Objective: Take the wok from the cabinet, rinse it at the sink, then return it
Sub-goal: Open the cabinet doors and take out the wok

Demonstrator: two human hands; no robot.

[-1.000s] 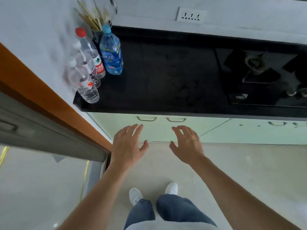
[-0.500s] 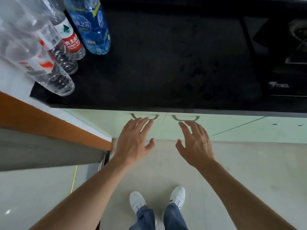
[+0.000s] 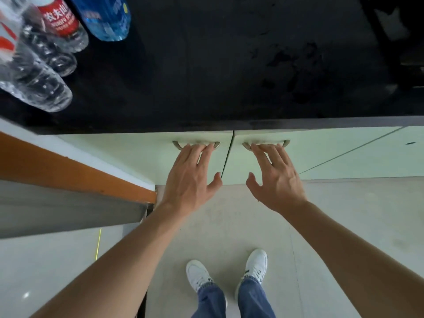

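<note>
Two pale green cabinet doors sit shut under the black countertop [image 3: 229, 76]. My left hand [image 3: 190, 177] reaches forward, its straight fingertips touching the metal handle of the left door [image 3: 179, 144]. In the same way, my right hand [image 3: 275, 177] has its fingertips at the handle of the right door [image 3: 286, 143]. Both thumbs stick out to the side, and neither hand wraps its handle. The wok is not in view.
Several plastic water bottles [image 3: 46, 65] stand at the counter's left end, one of them blue [image 3: 107, 17]. An orange-edged door frame [image 3: 75, 173] juts in from the left. More cabinet doors [image 3: 367, 154] continue to the right. My white shoes [image 3: 199, 274] stand on the pale floor.
I have leaned in closer to the counter. Both hands moved forward from mid-air to the two door handles, which their fingertips now touch.
</note>
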